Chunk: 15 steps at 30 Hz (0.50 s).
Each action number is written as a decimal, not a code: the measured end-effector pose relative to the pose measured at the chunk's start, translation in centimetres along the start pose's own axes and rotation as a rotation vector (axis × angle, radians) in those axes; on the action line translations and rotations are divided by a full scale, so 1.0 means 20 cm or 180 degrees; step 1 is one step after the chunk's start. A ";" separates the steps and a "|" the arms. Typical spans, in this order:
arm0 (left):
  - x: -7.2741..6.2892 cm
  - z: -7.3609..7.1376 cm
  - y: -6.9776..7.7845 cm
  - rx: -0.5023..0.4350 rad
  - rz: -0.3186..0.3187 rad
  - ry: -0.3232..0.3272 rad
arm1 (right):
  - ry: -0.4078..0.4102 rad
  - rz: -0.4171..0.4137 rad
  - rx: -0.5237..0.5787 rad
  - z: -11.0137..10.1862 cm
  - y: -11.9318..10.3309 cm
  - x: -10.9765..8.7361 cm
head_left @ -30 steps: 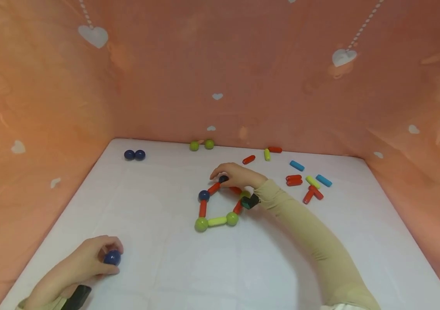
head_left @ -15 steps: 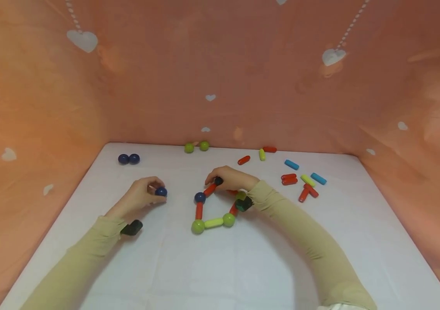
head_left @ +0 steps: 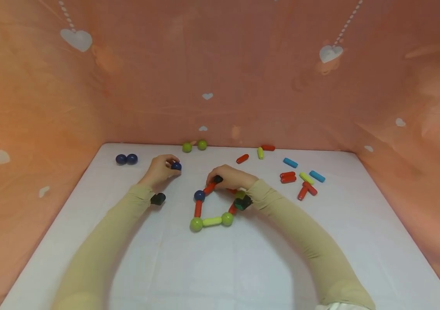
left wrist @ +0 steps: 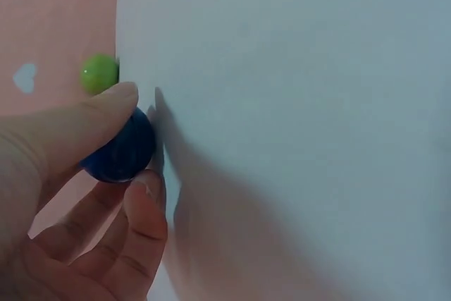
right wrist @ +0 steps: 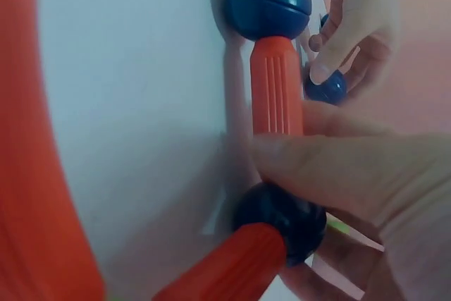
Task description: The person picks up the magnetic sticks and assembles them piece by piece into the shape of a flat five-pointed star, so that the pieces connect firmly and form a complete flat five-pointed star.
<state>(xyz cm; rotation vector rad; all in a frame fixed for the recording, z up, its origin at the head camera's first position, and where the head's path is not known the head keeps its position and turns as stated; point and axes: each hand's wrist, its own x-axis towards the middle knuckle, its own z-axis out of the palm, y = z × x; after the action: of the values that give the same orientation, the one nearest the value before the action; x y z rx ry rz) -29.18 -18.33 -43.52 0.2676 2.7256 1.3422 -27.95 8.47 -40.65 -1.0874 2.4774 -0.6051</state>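
Observation:
My left hand point(head_left: 159, 169) pinches a dark blue ball point(left wrist: 121, 147) between thumb and fingertips, left of the ring and just above the table. A closed ring of balls and short rods lies mid-table. Along its front, a yellow rod point(head_left: 212, 221) joins two green balls; at its left corner is a blue ball point(head_left: 199, 196). My right hand point(head_left: 234, 177) reaches over the ring's far corner. Its thumb and a finger pinch a red rod point(right wrist: 276, 89), beside the dark blue corner ball point(right wrist: 289, 223). The hand and wrist camera partly hide the ring's right side.
Two blue balls point(head_left: 132, 159) touch at the back left. Two green balls point(head_left: 202, 145) sit at the back edge. Loose red, yellow and blue rods point(head_left: 290, 162) are scattered at the back right. Orange cloth point(head_left: 157, 86) with white hearts walls the table point(head_left: 188, 267) behind and at both sides.
My left hand has carried the blue ball from the front left, away and rightward, to beside the ring's far left. The right hand stays at the far corner; the view has shifted slightly.

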 end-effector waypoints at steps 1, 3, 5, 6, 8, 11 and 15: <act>0.02 0.01 0.01 0.0031 0.0014 0.0010 | 0.0025 0.0038 -0.0010 -0.01 0.01 -0.01; 0.05 0.01 0.02 0.0045 0.0029 0.0042 | 0.0087 0.0154 -0.0057 -0.02 0.03 -0.04; 0.07 0.02 0.02 0.0087 0.0065 0.0082 | 0.0140 0.0317 -0.0076 -0.03 0.05 -0.07; 0.08 0.02 0.02 0.0089 0.0067 0.0097 | 0.0152 0.0416 -0.0077 -0.04 0.06 -0.09; 0.08 0.02 0.02 0.0090 0.0077 0.0119 | 0.0183 0.0628 -0.0099 -0.05 0.08 -0.14; 0.06 0.01 0.01 0.0043 0.0047 0.0126 | 0.0188 0.0914 -0.0083 -0.07 0.10 -0.24; 0.04 -0.01 0.01 -0.0062 -0.0023 0.0084 | 0.0127 0.1248 0.0031 -0.07 0.10 -0.38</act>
<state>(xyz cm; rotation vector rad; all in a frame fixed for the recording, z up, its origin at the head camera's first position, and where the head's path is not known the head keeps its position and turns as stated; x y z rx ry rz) -29.94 -18.29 -43.27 0.2399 2.7306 1.3797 -25.04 15.72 -39.34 -0.5625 2.6162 -0.5198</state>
